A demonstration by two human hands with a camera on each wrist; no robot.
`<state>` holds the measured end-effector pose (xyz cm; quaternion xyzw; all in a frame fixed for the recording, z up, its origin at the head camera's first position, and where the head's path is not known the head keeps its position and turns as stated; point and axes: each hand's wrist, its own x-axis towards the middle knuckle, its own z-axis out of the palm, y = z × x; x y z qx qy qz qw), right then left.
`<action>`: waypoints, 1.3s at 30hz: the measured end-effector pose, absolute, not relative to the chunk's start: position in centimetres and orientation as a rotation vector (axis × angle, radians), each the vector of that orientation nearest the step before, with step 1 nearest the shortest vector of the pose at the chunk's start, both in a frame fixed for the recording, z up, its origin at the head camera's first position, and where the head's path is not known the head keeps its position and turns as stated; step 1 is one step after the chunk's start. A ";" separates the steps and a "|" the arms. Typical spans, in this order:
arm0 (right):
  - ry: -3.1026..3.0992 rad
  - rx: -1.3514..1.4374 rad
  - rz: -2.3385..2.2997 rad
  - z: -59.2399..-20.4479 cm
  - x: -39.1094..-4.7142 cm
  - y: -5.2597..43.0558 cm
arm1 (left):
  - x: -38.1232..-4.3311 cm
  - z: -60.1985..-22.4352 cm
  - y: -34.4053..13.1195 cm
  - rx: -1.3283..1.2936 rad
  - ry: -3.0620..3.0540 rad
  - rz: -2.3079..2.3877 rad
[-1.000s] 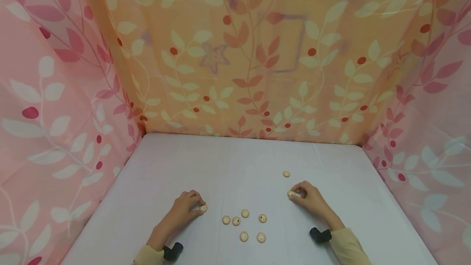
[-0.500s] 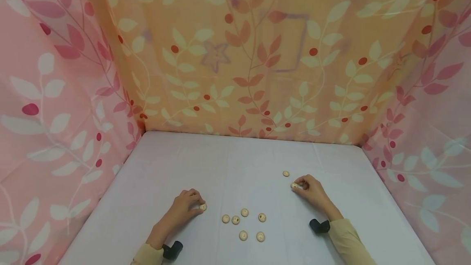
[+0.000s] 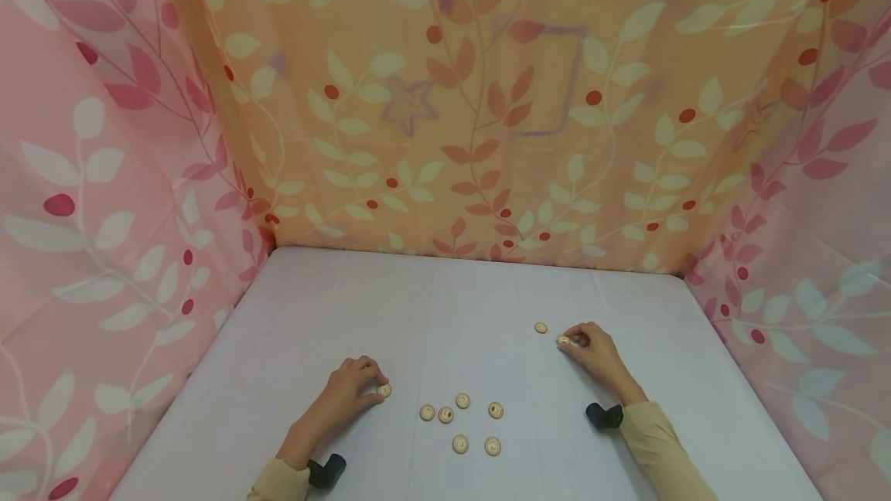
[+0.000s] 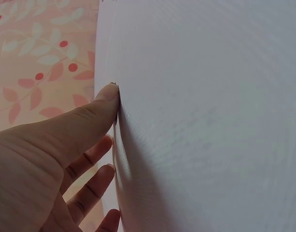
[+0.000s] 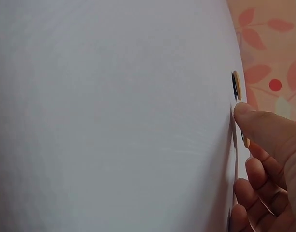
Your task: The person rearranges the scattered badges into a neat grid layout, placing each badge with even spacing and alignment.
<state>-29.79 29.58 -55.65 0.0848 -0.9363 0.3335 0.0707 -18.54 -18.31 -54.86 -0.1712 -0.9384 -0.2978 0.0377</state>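
Note:
In the head view, my left hand [image 3: 348, 391] pinches a round wooden button [image 3: 384, 390] at its edge, between thumb and index finger. The left wrist view shows my thumb [image 4: 106, 96] at the white surface, hiding that button. Farther off on the right, my right hand [image 3: 592, 346] holds another wooden button [image 3: 563, 340] between thumb and fingertips. A loose button [image 3: 541, 328] lies just left of it, a small gap apart. In the right wrist view, two buttons appear edge-on near my thumb [image 5: 254, 118]; which one is held, I cannot tell.
Several more wooden buttons [image 3: 460, 444] lie between the hands, nearer the front of the white table [image 3: 348, 292]. Dark spots mark their faces. Patterned orange cloth [image 3: 362, 138] hangs behind the table, and pink cloth stands at both sides. Each wrist wears a black camera [image 3: 604, 415].
My right hand has moved away from me and slightly right, carrying its button from in front of the loose one to its right side. The left hand stays put.

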 end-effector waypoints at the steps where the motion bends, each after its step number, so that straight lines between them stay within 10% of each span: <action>1: -2.815 0.251 1.001 -55.6 -29.8 29.6 | -18.5 -54.8 -18.3 -0.527 -2.880 -0.912; 39: -2.905 0.145 1.086 -55.5 -31.7 30.7 | -18.5 -54.6 -18.3 -0.561 -2.862 -0.907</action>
